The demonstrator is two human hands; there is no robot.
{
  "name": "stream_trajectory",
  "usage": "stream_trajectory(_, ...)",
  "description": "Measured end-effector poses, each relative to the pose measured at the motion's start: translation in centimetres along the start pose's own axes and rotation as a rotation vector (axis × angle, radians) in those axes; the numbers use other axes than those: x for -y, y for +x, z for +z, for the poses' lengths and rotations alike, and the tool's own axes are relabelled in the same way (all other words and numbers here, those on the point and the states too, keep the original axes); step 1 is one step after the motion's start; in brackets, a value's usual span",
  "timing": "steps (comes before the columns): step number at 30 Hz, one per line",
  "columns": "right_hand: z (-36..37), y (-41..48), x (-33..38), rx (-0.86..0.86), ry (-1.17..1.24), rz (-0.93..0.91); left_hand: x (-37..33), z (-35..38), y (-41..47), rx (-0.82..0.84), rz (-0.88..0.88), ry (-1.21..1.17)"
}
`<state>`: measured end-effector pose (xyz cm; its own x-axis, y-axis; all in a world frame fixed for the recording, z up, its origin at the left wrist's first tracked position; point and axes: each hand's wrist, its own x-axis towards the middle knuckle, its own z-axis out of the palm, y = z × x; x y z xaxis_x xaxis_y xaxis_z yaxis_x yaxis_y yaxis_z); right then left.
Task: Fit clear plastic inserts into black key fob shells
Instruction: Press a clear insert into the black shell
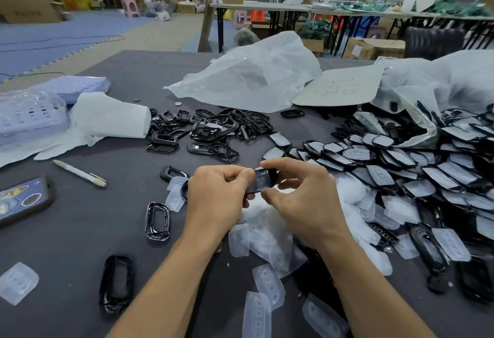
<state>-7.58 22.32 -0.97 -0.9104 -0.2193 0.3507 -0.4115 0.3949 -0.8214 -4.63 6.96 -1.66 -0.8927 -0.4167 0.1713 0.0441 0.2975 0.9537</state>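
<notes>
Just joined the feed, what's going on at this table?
A person grips one black key fob shell with the left hand and right hand, seemingly seating a clear insert in it. Fitted shells are heaped to the right, empty shells lie farther back, and loose inserts lie near the wrists.

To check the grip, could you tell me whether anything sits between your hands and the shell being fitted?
Nothing visible does: the left hand and right hand both pinch the black shell directly, above the loose clear inserts.
</notes>
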Motion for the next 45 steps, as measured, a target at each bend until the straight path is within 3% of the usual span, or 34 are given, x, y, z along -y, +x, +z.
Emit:
stream_trajectory(8,0.0,-0.3,0.5,0.027,0.019,-0.027,0.1,0.0,0.0,0.170,-0.066,-0.104)
stream_trajectory(19,-1.8,0.1,1.5,0.128,-0.260,-0.105,-0.1,0.6,-0.6,0.114,-0.070,-0.145)
stream_trajectory(21,-3.3,0.7,1.1,0.039,-0.320,-0.031,-0.2,0.6,-0.7,0.050,-0.057,-0.165)
stream_trajectory(24,-6.2,1.8,-0.3,-0.298,-0.523,0.327,-0.2,0.1,-0.5,-0.055,-0.036,-0.180)
stream_trajectory(26,-7.0,1.6,-1.1,-0.358,-0.613,0.506,-0.2,-0.1,-0.4,-0.116,-0.035,-0.148)
stream_trajectory(28,-6.2,1.2,-1.1,-0.371,-0.633,0.491,-0.3,-0.3,-0.2,-0.167,-0.051,-0.098)
stream_trajectory(31,-4.1,0.7,-0.4,-0.417,-0.687,0.270,-0.2,-0.9,0.1,-0.255,-0.067,0.085)
stream_trajectory(35,-1.0,0.4,0.2,-0.270,-0.688,0.122,0.5,-2.6,1.0,-0.253,-0.046,0.543)
stream_trajectory(39,1.2,0.5,0.3,-0.185,-0.692,-0.034,2.1,-3.5,2.1,0.008,-0.070,0.901)
stream_trajectory(41,2.4,1.5,0.6,-0.083,-0.659,-0.064,2.6,-3.5,2.2,0.045,-0.030,0.935)
stream_trajectory(45,5.4,4.8,0.5,0.223,-0.596,0.066,2.6,-3.7,2.5,-0.093,-0.060,0.674)
